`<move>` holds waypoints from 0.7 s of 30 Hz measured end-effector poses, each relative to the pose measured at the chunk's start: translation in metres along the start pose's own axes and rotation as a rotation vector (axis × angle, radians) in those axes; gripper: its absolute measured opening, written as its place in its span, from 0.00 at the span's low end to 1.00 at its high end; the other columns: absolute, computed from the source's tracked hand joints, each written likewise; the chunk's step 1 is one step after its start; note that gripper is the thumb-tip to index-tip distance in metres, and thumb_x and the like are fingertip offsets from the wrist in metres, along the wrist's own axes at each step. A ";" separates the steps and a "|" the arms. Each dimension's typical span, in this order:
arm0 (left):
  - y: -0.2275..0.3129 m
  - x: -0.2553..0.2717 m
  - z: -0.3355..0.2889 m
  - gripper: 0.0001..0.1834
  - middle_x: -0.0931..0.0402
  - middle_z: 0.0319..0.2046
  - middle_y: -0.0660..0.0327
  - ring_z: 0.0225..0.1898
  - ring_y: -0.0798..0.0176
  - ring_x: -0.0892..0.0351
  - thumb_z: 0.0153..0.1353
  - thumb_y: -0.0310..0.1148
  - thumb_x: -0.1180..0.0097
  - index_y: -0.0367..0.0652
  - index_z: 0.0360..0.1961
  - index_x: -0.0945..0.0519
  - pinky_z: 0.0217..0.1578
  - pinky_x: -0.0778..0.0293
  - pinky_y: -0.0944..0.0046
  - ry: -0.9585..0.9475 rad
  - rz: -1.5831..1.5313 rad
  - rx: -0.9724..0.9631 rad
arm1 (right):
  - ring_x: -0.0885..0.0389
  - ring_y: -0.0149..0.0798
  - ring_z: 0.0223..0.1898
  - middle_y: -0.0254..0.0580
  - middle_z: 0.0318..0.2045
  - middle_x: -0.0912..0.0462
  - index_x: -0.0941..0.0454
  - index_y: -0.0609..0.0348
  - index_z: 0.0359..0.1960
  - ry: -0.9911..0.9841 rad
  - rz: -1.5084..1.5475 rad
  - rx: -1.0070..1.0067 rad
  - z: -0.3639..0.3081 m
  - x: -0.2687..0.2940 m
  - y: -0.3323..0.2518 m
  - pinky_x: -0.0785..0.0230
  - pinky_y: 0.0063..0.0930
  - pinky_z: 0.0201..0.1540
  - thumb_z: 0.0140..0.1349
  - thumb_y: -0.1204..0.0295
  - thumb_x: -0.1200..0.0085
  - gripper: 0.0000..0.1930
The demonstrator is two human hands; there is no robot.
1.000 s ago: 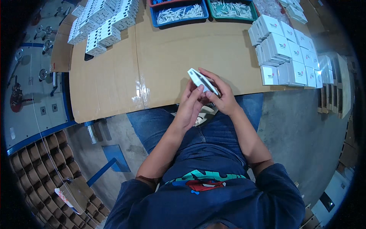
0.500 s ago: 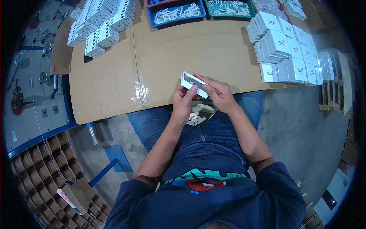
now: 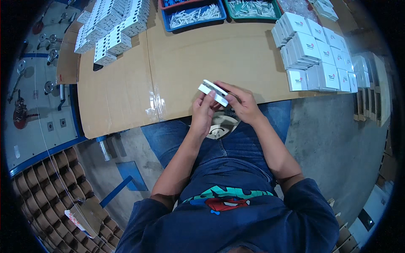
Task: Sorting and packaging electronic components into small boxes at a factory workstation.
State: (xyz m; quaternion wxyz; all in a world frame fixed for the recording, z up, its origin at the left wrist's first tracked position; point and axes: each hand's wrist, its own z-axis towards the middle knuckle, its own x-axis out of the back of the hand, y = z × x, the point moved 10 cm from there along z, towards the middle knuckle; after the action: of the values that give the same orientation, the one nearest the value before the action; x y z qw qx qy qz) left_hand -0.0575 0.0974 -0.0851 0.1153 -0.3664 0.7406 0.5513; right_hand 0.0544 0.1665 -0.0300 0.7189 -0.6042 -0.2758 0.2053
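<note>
Compared with half a second ago, the white box-shaped piece (image 3: 219,98) has been turned a little: its open, dark inside showed more widely then, and now it shows as a narrower band between two white edges. The left hand (image 3: 201,113) grips its near side, with the thumb resting on it, and the right hand (image 3: 245,107) grips its right end. So the piece is between both hands, near the front edge of the table (image 3: 181,63), and I judge that its handling is not finished. Far beyond the left hand, the stacked white blocks (image 3: 120,31) stay as they were; beyond the right hand, the stacked white boxes (image 3: 314,55) also stay.
</note>
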 end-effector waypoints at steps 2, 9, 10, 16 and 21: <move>-0.006 0.003 -0.001 0.29 0.20 0.49 0.54 0.47 0.60 0.18 0.75 0.56 0.54 0.39 0.59 0.27 0.46 0.20 0.61 0.064 -0.114 0.124 | 0.19 0.43 0.59 0.51 0.64 0.22 0.25 0.59 0.67 -0.070 0.392 -0.186 -0.003 -0.008 0.016 0.26 0.33 0.60 0.70 0.72 0.42 0.24; -0.006 -0.012 -0.007 0.38 0.22 0.52 0.50 0.47 0.52 0.17 0.73 0.68 0.64 0.42 0.62 0.30 0.48 0.21 0.56 -0.074 -0.269 0.322 | 0.29 0.43 0.69 0.51 0.69 0.28 0.25 0.58 0.67 -0.090 0.126 -0.031 0.003 -0.011 0.007 0.33 0.37 0.69 0.58 0.76 0.31 0.32; -0.006 -0.012 -0.008 0.38 0.22 0.52 0.50 0.47 0.52 0.17 0.73 0.68 0.64 0.42 0.62 0.30 0.48 0.21 0.56 -0.074 -0.271 0.322 | 0.29 0.43 0.69 0.50 0.70 0.29 0.25 0.57 0.67 -0.110 0.168 -0.075 0.002 -0.014 0.012 0.33 0.37 0.69 0.58 0.75 0.31 0.32; -0.009 -0.006 -0.009 0.40 0.21 0.52 0.52 0.45 0.55 0.19 0.73 0.69 0.65 0.43 0.63 0.29 0.44 0.23 0.58 -0.009 -0.318 0.371 | 0.27 0.43 0.67 0.48 0.69 0.29 0.23 0.54 0.65 -0.136 0.209 -0.121 0.002 -0.020 0.022 0.31 0.36 0.67 0.57 0.74 0.29 0.32; -0.011 -0.012 -0.009 0.36 0.22 0.51 0.52 0.48 0.58 0.21 0.73 0.66 0.63 0.45 0.63 0.28 0.45 0.23 0.58 -0.133 -0.400 0.389 | 0.25 0.43 0.64 0.48 0.67 0.26 0.22 0.54 0.64 -0.110 0.170 -0.102 0.003 -0.018 0.015 0.31 0.35 0.66 0.57 0.73 0.29 0.31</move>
State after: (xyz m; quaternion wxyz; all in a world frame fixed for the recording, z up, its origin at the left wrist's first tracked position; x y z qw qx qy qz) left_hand -0.0392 0.0931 -0.0828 0.3383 -0.4392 0.7362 0.3882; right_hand 0.0389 0.1601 -0.0466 0.6509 -0.6490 -0.2727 0.2842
